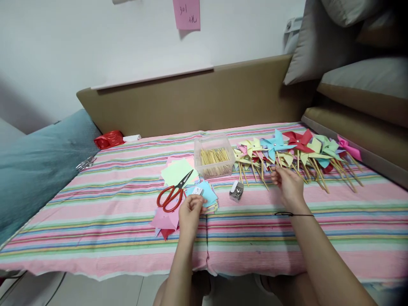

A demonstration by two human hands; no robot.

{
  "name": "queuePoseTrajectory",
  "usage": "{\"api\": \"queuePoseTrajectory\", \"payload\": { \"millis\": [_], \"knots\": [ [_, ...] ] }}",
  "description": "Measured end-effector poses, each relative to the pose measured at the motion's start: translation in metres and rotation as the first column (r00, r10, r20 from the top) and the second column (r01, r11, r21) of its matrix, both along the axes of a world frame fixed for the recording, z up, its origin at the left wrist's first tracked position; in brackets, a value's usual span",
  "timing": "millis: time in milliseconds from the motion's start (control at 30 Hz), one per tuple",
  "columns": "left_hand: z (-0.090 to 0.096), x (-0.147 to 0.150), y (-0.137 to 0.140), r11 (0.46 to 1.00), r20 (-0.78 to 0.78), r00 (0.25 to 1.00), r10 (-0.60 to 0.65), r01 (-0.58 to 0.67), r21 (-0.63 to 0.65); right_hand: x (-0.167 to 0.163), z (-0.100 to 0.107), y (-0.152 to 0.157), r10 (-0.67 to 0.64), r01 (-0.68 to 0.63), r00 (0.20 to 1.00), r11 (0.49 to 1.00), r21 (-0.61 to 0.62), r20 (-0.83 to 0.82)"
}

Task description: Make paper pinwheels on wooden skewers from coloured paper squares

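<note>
My left hand (190, 211) is curled over the edge of a stack of blue and yellow paper squares (208, 194). Whatever its closed fingers hold cannot be made out; a small white printed item (198, 191) shows just beyond them. Red-handled scissors (174, 196) lie to the left, on a pale green paper sheet (180, 170). On the right, my right hand (289, 187) is closed around the lower stick of a blue pinwheel (276, 145), at the front of a row of finished pinwheels. A small open box of metal pieces (236, 192) sits between my hands.
A clear plastic box (219, 170) of thin wooden sticks stands behind the papers. Pink paper pieces (165, 219) lie at front left. A red plastic bag (110, 139) is at far left. The striped cloth (105, 212) ends at a brown backboard (191, 104); cushions (366, 85) rise at right.
</note>
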State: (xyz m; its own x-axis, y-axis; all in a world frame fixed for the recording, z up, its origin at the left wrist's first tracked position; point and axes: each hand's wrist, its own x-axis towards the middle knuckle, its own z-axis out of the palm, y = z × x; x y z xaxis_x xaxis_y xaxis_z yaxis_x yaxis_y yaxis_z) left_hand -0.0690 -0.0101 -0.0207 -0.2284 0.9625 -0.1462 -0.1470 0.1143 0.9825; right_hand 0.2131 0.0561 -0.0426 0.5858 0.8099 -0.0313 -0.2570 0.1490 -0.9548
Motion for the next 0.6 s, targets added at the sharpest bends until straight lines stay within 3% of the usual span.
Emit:
{"api": "queuePoseTrajectory", "payload": {
  "millis": [167,333,400,467,533,600],
  "knots": [
    [-0.007,-0.024,0.012,0.993,-0.171,0.978,0.117,-0.11,0.053,-0.011,0.007,-0.019,-0.058,0.049,0.988,0.997,0.064,0.146],
    [-0.014,-0.027,0.02,0.973,-0.306,0.93,0.205,-0.159,0.169,-0.063,0.021,-0.048,0.101,-0.151,0.882,0.986,0.074,0.46],
    [-0.016,-0.024,0.021,0.968,-0.522,0.828,0.204,-0.09,0.235,-0.087,0.022,-0.058,0.256,-0.326,0.771,0.945,0.016,0.583],
    [-0.018,-0.02,0.022,0.978,-0.711,0.683,0.165,-0.023,0.206,-0.108,0.016,-0.063,0.402,-0.523,0.565,0.85,-0.064,0.72],
    [-0.02,-0.017,0.022,0.993,-0.829,0.551,0.093,0.012,0.12,-0.124,0.005,-0.062,0.413,-0.646,0.332,0.755,-0.115,0.848],
    [-0.022,-0.017,0.024,0.999,-0.886,0.463,0.023,0.029,0.041,-0.135,-0.01,-0.057,0.313,-0.673,0.194,0.732,-0.106,0.93]
  ]
}}
